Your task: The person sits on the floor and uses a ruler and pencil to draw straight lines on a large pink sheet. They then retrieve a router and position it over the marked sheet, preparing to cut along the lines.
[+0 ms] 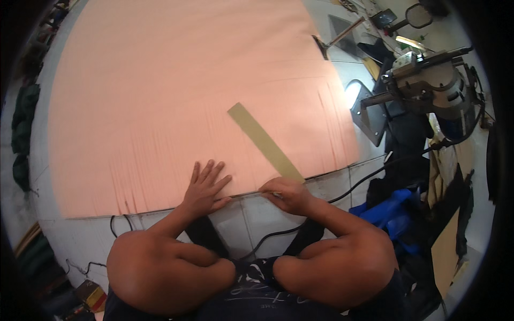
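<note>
A wide layer of peach fabric [176,101] is spread out in front of me, its near edge running past both hands. My left hand [204,187] lies flat on it near that edge, with the fingers spread. At the same edge, further right, my right hand [289,195] is closed, thumb and fingertips pinched together. What sits in the pinch is too small to make out. A straight olive-green strip [262,142] rests slantwise on the fabric, its near end reaching my right hand.
To the right stands an electric fabric cutting machine [428,85] on a flat base, with a black cable [353,187] trailing past my right arm. A long-handled metal tool [342,35] touches the fabric's far right edge. Blue cloth [393,211] and dark scraps lie at right; dark green bundles [25,117] line the left.
</note>
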Available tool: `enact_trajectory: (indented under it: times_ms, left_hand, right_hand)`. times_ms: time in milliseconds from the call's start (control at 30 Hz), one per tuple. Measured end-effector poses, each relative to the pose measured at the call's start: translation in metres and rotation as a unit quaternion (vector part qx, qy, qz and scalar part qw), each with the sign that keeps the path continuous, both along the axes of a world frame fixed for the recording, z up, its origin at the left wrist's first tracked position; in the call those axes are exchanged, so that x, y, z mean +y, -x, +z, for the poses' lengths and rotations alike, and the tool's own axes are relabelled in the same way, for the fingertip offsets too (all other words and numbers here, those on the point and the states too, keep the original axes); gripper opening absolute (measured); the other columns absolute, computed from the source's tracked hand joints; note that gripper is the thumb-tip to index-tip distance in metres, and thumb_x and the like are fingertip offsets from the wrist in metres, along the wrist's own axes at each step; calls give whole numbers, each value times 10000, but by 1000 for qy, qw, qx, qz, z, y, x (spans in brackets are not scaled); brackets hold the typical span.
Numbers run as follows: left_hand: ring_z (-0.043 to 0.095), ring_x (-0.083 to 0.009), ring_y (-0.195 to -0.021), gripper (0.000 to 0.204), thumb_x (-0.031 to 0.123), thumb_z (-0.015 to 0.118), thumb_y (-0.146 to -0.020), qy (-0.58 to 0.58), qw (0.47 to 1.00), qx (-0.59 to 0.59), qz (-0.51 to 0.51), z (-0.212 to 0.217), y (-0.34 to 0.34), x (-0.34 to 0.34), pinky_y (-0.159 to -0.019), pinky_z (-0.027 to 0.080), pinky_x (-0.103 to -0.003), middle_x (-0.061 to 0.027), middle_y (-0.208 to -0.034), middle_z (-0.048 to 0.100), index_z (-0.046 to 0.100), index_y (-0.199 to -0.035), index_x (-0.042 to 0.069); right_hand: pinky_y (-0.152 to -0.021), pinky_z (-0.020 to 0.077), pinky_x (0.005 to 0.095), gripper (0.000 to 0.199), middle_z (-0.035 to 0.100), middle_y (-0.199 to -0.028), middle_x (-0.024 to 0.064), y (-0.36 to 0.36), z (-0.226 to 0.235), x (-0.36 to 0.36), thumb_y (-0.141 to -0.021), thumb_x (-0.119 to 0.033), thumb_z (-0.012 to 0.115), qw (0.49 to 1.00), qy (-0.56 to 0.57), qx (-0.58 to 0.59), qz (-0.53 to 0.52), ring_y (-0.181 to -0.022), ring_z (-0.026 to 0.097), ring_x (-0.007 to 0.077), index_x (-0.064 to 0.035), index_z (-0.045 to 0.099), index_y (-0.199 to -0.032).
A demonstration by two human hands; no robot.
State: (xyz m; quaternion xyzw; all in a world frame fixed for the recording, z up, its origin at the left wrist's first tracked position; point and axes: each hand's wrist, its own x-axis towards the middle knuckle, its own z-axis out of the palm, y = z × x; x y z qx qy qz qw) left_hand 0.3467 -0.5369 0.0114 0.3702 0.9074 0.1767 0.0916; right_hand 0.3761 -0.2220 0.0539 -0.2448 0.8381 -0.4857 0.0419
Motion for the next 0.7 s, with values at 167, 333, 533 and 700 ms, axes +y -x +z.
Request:
enact_trajectory:
  times_ms: [167,333,533,700]
  left_hand:
    - [344,-377,-1514,513,449,628,-987,-32,999,24,2,-8,0,-4,-1209,217,-664,-150,-1624,413,596,-1435,201]
    - [328,-388,-1521,511,454,634,-985,-55,998,35,1,-29,-2,-8,-1208,212,-672,-154,-1617,419,599,-1428,202]
    - [343,-395,-1513,522,463,643,-982,-58,998,30,1,-33,-3,-7,-1206,207,-682,-160,-1608,431,599,-1427,193]
    - [380,-404,-1484,545,476,651,-976,-77,995,60,-2,-31,-5,-5,-1198,229,-676,-169,-1594,447,596,-1429,178]
  right_hand:
    - [-754,547,410,112,717,-912,102,-8,0,-3,-901,-104,757,998,-15,15,60,-852,697,302,-67,702,-992]
    - [-729,544,406,106,700,-875,92,-5,4,-8,-903,-112,754,997,-23,18,67,-825,690,297,-72,688,-976]
    - [-729,549,400,86,707,-893,96,-10,16,-10,-913,-110,743,999,-23,-7,37,-828,693,296,-66,691,-965]
    - [-755,564,375,75,739,-956,96,-23,18,27,-908,-99,742,996,-84,-23,-27,-868,711,293,-67,718,-971]
